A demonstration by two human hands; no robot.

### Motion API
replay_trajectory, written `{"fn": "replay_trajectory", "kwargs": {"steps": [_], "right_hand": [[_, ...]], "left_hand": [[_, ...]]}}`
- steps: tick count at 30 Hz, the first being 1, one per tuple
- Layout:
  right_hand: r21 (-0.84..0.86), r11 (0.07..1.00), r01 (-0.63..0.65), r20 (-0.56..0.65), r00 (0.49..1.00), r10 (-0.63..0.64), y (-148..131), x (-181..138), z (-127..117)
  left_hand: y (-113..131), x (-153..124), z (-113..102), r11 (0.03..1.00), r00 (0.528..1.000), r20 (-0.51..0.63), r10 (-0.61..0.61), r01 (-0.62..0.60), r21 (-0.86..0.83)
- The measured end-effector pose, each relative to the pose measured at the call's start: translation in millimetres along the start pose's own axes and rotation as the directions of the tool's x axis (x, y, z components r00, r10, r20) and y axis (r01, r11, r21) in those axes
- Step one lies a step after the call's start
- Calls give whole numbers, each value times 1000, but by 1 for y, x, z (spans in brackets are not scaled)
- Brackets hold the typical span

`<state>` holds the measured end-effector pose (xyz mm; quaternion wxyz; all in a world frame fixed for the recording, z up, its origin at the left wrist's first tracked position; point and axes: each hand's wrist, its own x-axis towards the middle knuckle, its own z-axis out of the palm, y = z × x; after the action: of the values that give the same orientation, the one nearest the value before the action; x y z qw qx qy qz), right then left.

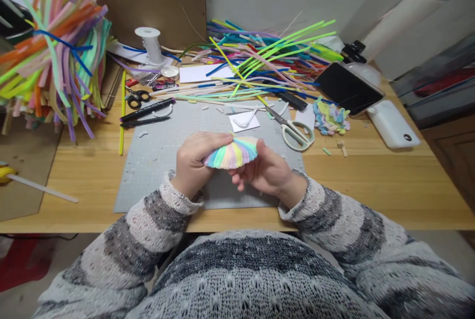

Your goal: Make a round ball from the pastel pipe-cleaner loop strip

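Observation:
Both hands hold a fan-shaped bundle of pastel pipe cleaners [232,154] just above a grey cutting mat [156,160]. My left hand [195,160] grips its left side, fingers curled over the top edge. My right hand [265,170] cups it from the right and below, thumb against its right end. The bundle shows stripes of blue, green, yellow, pink and purple.
White-handled scissors [295,131] lie right of the hands, black scissors [137,97] and black markers [146,110] to the left. Loose pipe cleaners [267,57] pile at the back, a big bunch [52,57] stands far left. A thread spool [150,44], a tablet [349,87] and a white case [393,123] sit nearby.

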<state>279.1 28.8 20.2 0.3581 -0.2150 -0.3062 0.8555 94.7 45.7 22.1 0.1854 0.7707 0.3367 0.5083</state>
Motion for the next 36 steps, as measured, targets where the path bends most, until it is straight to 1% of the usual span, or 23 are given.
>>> {"fn": "replay_trajectory", "kwargs": {"steps": [2,5,7,9,11,14,17,19,21,23,25,26,28,30,32,34,36], "right_hand": [[12,1000,-20,-39,999,21,-1,0,-2],[-24,1000,8,-77,997,-10,2,2,-1],[-55,998,22,-76,997,-26,6,2,2],[-70,997,20,-63,998,-24,8,3,4],[-75,997,34,-54,998,-38,10,3,6],[-95,990,101,-72,992,-108,12,4,6],[-132,980,150,-91,983,-162,13,5,5],[-140,978,152,-76,983,-164,13,5,5],[-117,985,125,-31,991,-130,10,4,5],[-66,996,60,29,998,-58,6,3,3],[-23,1000,-6,54,998,7,2,2,0],[-13,1000,-27,46,999,28,0,1,-2],[-20,999,-37,-3,999,37,-1,1,-4],[-40,999,-12,-65,998,10,1,2,-5],[-54,999,11,-98,995,-16,3,3,-2],[-42,999,8,-88,996,-12,5,3,1],[-2,1000,-19,-40,999,19,6,2,4]], "left_hand": [[-2,4,-4,996,999,2,46,-46,78],[-3,7,-7,964,995,23,98,-100,247],[-3,7,-5,950,989,62,133,-145,277],[-2,5,-2,957,988,88,128,-147,250],[-1,1,1,971,993,87,80,-98,216],[2,-4,5,989,995,91,-39,26,142],[4,-7,9,988,982,111,-153,149,48],[4,-7,9,983,976,119,-184,182,25],[3,-6,8,987,982,98,-160,157,40],[1,-4,4,994,994,68,-88,84,64],[0,0,0,997,999,53,-6,2,81],[-1,1,-2,995,998,50,22,-27,95],[-2,4,-4,987,999,38,38,-43,154],[-2,6,-5,974,1000,23,20,-24,227],[-2,6,-5,960,999,32,15,-23,279],[-1,7,-3,956,997,70,41,-60,287],[-1,7,-2,959,993,93,73,-95,269]]}}
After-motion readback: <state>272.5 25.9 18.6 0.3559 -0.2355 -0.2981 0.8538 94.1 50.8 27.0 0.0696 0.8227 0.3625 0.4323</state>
